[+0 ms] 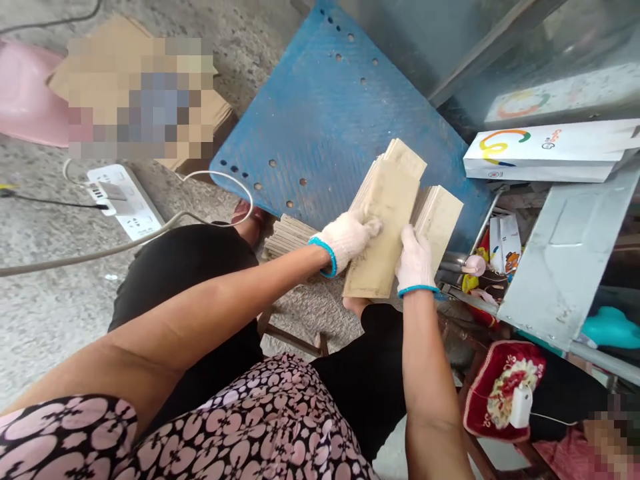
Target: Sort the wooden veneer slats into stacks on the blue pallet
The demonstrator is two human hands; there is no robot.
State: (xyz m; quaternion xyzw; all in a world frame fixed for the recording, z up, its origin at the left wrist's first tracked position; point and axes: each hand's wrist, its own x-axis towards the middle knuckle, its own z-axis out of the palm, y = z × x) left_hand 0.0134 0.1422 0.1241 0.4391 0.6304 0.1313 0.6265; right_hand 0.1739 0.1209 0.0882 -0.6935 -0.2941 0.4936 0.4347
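Both my hands wear white knit gloves with blue cuffs. My left hand (346, 240) grips the left side of a fanned stack of thin pale wooden boards (387, 213), thumb across the top board. My right hand (414, 261) holds the same stack from the right, next to a second group of boards (440, 215) angled out to the right. The boards are held above my knees, in front of a blue perforated plate (320, 127). A lower pile of similar boards (289, 237) lies on the floor under my left wrist.
A white power strip (125, 200) with cables lies on the concrete floor at left, beside a cardboard box (210, 113) and a pink tub (25, 93). White printed boxes (545, 157), a grey metal sheet (565, 267), and a red cushion (500, 393) crowd the right.
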